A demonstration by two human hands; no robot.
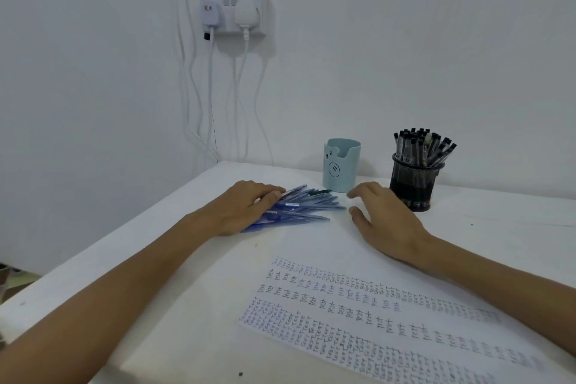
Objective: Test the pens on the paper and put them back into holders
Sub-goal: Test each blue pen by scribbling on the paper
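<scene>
head view looks down, close over table (pixel 467 227).

1. The table (pixel 174 274) is white, with a few small dark specks.
2. The paper (pixel 389 321) is white, covered in rows of small handwritten marks: grey-black in the bigger middle rows, bluish-purple in the finer rows above and below.
3. The loose pens (pixel 299 207) are mostly blue and translucent; one is dark green.
4. The cup (pixel 342 164) is pale teal, with a bear face drawn in thin dark lines.
5. The mesh holder (pixel 414 185) is black; its pens (pixel 420 146) are clear-bodied with black caps.
6. The wall (pixel 405 40) is white.
7. The socket (pixel 232 11), plugs and cables (pixel 212 97) are white; one thin cable is black.
</scene>
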